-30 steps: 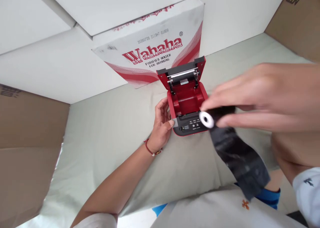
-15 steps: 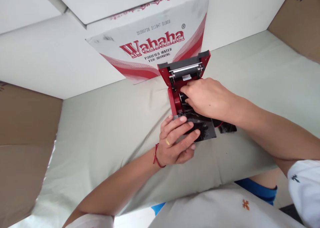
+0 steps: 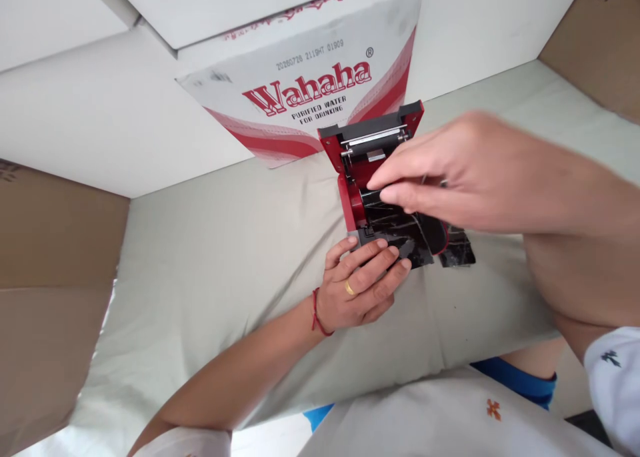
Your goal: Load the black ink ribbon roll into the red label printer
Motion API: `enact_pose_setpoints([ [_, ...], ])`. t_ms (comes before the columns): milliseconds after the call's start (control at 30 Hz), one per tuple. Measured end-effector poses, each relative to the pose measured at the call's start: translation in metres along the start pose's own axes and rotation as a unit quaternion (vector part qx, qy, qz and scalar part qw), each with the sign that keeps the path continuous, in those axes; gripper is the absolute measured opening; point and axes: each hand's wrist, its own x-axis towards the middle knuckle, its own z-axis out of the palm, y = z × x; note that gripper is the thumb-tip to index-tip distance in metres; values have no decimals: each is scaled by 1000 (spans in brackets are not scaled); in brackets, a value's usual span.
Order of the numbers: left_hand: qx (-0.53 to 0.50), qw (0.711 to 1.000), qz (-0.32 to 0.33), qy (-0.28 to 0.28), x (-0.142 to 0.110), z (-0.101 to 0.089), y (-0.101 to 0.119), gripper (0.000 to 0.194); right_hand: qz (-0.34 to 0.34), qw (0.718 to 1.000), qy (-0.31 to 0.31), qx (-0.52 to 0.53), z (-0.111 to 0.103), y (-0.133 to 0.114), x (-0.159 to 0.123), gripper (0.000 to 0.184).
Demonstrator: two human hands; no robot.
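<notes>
A small red printer (image 3: 354,197) stands open on the pale cloth, its lid (image 3: 373,135) tipped back against a carton. A black ribbon roll lies in its bay, and a strip of black ribbon (image 3: 400,233) trails out over the front. My left hand (image 3: 363,283) lies on the printer's front edge, fingers pressed flat on the ribbon's loose end. My right hand (image 3: 450,170) hovers above the bay, raised toward the camera, thumb and fingertips pinched together just over the roll. What the pinch holds, if anything, I cannot make out.
A white "Wahaha" water carton (image 3: 305,77) stands directly behind the printer. Brown cardboard boxes flank the scene at the left (image 3: 50,277) and the far right (image 3: 595,37). Pale cloth (image 3: 210,243) covers the work surface.
The right hand carried the ribbon roll down into the printer bay, then lifted up out of it. The left hand shifted from the printer's side onto the ribbon's trailing end.
</notes>
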Motion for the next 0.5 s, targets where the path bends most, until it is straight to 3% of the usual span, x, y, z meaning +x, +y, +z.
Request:
enact_pose_setpoints([
  [100, -5, 1000, 2, 11, -1, 1, 1, 28, 48, 987, 152, 5, -16, 0, -11, 39],
  [167, -2, 1000, 1, 12, -2, 1, 1, 27, 55, 976, 209, -24, -15, 7, -6, 48],
  [233, 9, 1000, -9, 15, -3, 2, 1, 29, 43, 981, 186, -46, -9, 16, 4, 54],
  [367, 36, 998, -24, 52, -6, 1, 0, 33, 25, 993, 97, -65, -1, 24, 14, 42],
  [500, 44, 997, -11, 56, -5, -1, -2, 32, -3, 992, 87, -89, -8, 18, 3, 36],
])
